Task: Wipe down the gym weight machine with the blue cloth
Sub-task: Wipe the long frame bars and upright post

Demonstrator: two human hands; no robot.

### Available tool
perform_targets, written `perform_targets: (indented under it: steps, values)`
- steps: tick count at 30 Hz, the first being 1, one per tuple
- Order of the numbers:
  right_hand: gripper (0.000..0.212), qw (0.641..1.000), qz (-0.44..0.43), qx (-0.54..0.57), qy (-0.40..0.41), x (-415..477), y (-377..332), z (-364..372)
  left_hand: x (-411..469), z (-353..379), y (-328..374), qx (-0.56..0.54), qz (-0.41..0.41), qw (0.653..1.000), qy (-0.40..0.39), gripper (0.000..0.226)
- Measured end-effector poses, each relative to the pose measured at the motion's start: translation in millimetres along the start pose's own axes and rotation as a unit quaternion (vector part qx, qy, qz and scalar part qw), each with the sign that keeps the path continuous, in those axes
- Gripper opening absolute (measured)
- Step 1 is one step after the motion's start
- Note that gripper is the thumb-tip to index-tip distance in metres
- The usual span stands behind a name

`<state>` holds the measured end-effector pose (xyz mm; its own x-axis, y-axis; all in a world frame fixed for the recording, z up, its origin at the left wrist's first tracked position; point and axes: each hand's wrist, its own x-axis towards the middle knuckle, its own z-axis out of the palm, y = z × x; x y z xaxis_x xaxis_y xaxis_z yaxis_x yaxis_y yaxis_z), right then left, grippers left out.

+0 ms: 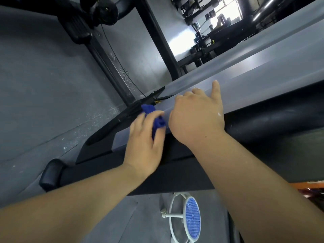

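Left hand: the left hand (145, 137) is in the middle of the view with its fingers curled round the blue cloth (157, 123), pressing it to the machine; its outline is slightly blurred.
Blue cloth: bunched up, with one tuft poking out past the fingertips on the far side and another showing between fingers and thumb. It lies on the left end of the grey panel (254, 88), close to the panel's dark edge trim.
Right hand: the right hand (196, 116) lies just right of the left hand, palm down on the same panel. The index finger is stretched straight along the surface and the other fingers are bent at the knuckles. Whether they grip an edge cannot be told. It holds no loose thing.
Weight machine: the grey panel runs from the centre out to the far right. A thick black padded bar (273, 121) lies along its near side, under the right wrist.
Cable: a thin black cable (163, 97) lies on the panel just beyond the cloth.
Frame: black uprights (108, 55) and a round black pulley housing (105, 10) rise at the far left.
Near floor: a white wire stand with a round blue disc (192, 220) stands on the grey floor (43, 85), between the two forearms.
Far right: more dark gym equipment (206, 32) stands before a bright window.
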<state>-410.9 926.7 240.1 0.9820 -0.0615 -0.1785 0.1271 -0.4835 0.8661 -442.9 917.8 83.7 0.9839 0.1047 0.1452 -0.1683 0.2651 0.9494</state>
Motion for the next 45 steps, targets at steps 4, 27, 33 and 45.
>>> perform_targets:
  steps: [4,27,33,45]
  values:
    - [0.026,1.000,-0.007,-0.004,0.000,3.2,-1.1,3.7,-46.2,-17.2,-52.8,0.062,0.065,0.995,-0.034,0.039]
    - [0.033,0.998,-0.014,-0.025,-0.050,19.2,-26.8,10.8,42.4,-17.3,-39.1,-0.063,-0.215,0.974,0.027,0.024]
    - [0.034,0.997,-0.022,-0.028,-0.075,23.9,-33.1,13.4,-31.2,-35.7,-83.8,-0.026,-0.021,0.999,-0.011,0.038]
    - [0.035,0.996,-0.016,-0.022,-0.087,29.8,-44.2,16.4,-3.7,-30.2,-66.6,-0.013,-0.069,0.998,-0.005,0.035]
